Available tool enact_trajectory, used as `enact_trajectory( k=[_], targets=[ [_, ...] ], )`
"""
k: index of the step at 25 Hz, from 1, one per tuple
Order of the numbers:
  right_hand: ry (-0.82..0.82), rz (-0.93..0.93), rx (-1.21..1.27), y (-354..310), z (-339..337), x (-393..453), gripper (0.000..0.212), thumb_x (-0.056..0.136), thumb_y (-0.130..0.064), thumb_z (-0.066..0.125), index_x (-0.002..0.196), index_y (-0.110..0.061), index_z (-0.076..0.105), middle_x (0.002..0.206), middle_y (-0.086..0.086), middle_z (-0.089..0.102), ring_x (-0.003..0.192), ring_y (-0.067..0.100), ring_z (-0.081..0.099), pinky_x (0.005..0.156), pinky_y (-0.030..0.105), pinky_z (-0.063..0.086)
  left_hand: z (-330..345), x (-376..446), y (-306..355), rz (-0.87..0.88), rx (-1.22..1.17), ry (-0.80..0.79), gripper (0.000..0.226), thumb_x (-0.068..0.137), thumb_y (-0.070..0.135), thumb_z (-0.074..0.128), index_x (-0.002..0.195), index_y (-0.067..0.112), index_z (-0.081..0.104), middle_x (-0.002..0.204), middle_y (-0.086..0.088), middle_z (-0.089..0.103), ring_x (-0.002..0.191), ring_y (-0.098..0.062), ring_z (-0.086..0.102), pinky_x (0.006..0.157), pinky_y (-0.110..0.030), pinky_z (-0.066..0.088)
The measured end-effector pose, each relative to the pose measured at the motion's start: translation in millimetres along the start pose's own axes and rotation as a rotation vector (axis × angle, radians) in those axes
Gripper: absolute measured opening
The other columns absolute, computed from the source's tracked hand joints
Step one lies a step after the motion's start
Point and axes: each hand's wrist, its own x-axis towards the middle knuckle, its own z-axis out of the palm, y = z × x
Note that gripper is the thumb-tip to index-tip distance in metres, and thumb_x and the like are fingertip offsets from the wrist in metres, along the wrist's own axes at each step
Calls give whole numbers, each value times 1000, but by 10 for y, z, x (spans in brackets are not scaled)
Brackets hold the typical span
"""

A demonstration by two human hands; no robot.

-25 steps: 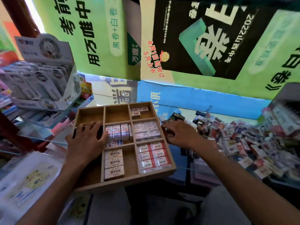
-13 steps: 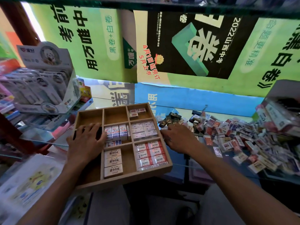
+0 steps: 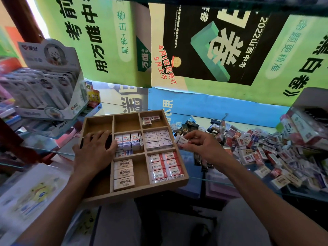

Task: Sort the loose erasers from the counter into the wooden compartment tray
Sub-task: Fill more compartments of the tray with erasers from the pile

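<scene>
My right hand (image 3: 198,146) pinches an eraser (image 3: 180,140), long axis pointing left toward the tray (image 3: 134,193) just beside; my left hand (image 3: 95,150) presses flat on it.

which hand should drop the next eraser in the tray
Right. The right hand already pinches an eraser beside the tray; the left hand rests on the tray's left side.

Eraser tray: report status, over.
Left hand flat on wooden tray. Right hand pinching one eraser beside tray. Loose pile remains. Nothing blocking.
</scene>
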Motion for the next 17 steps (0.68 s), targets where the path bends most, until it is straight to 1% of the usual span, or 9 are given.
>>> enact_trajectory(
  k=[2,4,6,7,8,10,13,17],
  targets=[
    [-27,-13,-41,-60,46,-59,19,81,-5,74,98,-4,66,92,1,76,89,13,72,76,25,56,-3,-5,11,-5,-5,-2,52,97,54,39,144,31,34,151,1,36,139,-24,26,103,-56,28],
    [-85,-39,-142,-97,148,-100,19,78,-12,79,94,-8,72,84,-3,75,80,9,71,69,20,55,-3,-14,18,-8,-4,-4,53,97,54,40,145,31,33,153,2,35,140,-23,25,104,-56,27],
    [-150,-76,-304,-78,303,-124,19,76,-21,82,93,-16,75,85,-3,74,79,7,70,71,21,55,-13,-21,20,-13,-9,-6,54,97,53,40,145,31,32,153,1,34,141,-23,24,105,-56,26],
    [-171,-106,-387,-57,372,-132,19,77,-23,82,94,-20,74,86,-4,73,78,4,68,71,19,54,-20,-24,25,-14,-10,-6,53,97,53,40,145,31,32,153,1,34,141,-23,23,105,-56,26],
    [-183,-139,-452,-44,430,-137,18,78,-23,81,94,-21,73,86,-6,72,76,1,66,68,16,50,-24,-26,25,-11,-11,-5,53,97,52,40,145,31,32,153,1,34,141,-23,24,105,-56,27],
    [-213,-177,-496,-34,490,-133,12,82,-22,78,93,-21,73,84,-8,70,72,-2,63,65,14,45,-33,-32,27,0,-11,-1,51,97,52,40,144,31,33,152,1,35,140,-23,25,104,-56,27],
    [-297,-201,-524,-32,487,-124,4,84,-21,75,88,-21,76,81,-9,69,73,0,62,67,13,43,-32,-34,23,5,-19,5,51,97,51,41,143,30,34,152,1,36,140,-24,25,104,-56,27],
    [-325,-223,-673,-12,476,-148,10,87,-33,71,94,-27,77,94,-11,60,88,4,57,82,26,49,-23,-29,16,1,-11,-3,53,97,52,41,144,30,33,153,1,35,141,-24,24,105,-56,27]
  ],
)
